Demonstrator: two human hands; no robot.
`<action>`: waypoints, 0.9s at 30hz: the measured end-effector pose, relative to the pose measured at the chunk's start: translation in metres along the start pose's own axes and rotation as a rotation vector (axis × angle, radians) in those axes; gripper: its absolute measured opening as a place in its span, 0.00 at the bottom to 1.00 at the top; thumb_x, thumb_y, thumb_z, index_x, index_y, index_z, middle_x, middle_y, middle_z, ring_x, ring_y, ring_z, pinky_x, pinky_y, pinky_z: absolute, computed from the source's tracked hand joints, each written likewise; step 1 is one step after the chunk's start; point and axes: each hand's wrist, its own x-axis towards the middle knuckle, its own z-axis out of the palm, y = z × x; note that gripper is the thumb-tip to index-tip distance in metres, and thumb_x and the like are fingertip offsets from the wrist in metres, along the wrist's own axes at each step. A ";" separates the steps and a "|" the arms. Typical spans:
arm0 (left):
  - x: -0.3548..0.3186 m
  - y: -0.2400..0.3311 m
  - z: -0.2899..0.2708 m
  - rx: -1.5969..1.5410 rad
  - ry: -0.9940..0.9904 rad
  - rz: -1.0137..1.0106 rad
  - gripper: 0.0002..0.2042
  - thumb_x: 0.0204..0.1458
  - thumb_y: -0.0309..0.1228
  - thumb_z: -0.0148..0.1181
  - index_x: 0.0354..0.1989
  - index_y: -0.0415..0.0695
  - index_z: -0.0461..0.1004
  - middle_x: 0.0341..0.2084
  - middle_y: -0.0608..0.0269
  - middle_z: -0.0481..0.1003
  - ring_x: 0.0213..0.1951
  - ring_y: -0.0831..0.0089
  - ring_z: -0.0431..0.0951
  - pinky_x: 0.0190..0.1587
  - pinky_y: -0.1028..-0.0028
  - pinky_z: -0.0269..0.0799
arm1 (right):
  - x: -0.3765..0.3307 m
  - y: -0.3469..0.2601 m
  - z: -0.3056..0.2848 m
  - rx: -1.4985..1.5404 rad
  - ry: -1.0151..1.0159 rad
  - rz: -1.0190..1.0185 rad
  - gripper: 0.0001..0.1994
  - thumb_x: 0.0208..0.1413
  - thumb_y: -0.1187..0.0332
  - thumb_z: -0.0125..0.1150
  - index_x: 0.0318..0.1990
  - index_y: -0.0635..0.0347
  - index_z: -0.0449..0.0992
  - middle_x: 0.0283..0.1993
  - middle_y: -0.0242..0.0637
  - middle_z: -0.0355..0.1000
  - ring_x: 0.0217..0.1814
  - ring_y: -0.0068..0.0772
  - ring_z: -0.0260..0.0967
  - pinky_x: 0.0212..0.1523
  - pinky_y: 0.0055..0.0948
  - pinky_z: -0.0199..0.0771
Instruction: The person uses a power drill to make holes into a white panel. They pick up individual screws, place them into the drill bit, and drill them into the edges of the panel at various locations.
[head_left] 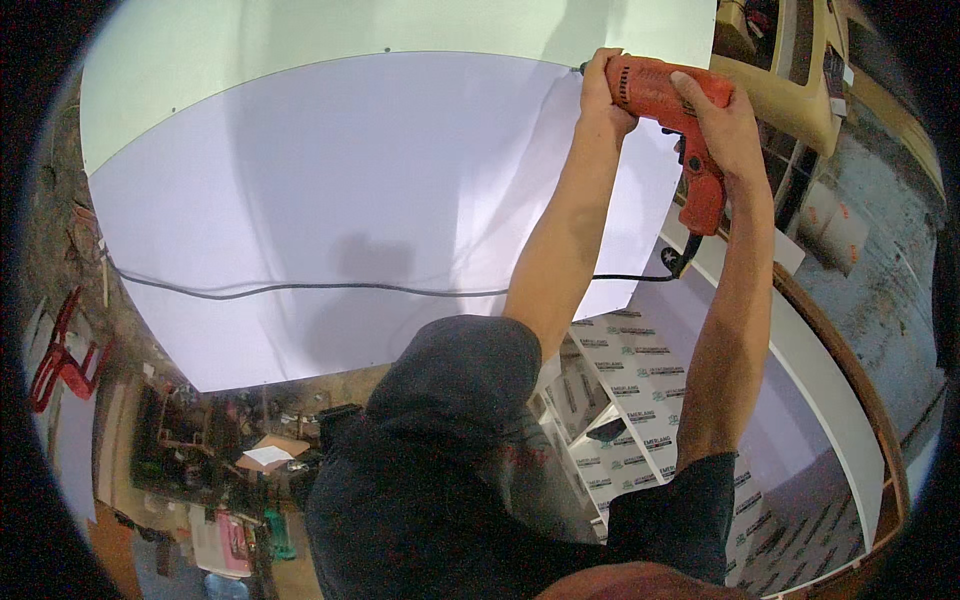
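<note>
Both my arms reach up toward the top right, where a red-orange power drill (pixel 655 88) lies sideways with its front end pointing left. My left hand (pixel 606 95) is closed around the front of the drill. My right hand (pixel 728 120) grips the rear of the body, with its thumb along the top side; its other fingers are partly hidden. At the drill's tip is the seam between a large white-lilac panel (pixel 350 170) and a pale greenish panel (pixel 330 28). A black cord (pixel 380 290) runs from the drill's handle leftward across the lilac panel.
Small dark dots mark the seam. On the right, a curved white panel (pixel 830 400) has a brown edge, beside printed sheeting (pixel 630 380). A red metal frame (pixel 66 350) is at far left. Clutter and an open cardboard piece with paper (pixel 270 455) lie at lower left.
</note>
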 end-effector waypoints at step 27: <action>0.011 -0.004 -0.010 -0.120 -0.068 0.061 0.14 0.49 0.45 0.52 0.31 0.47 0.71 0.27 0.62 0.75 0.30 0.64 0.76 0.37 0.62 0.74 | 0.025 0.010 -0.001 -0.054 -0.135 -0.090 0.23 0.46 0.58 0.67 0.41 0.69 0.68 0.26 0.39 0.72 0.18 0.27 0.70 0.18 0.26 0.71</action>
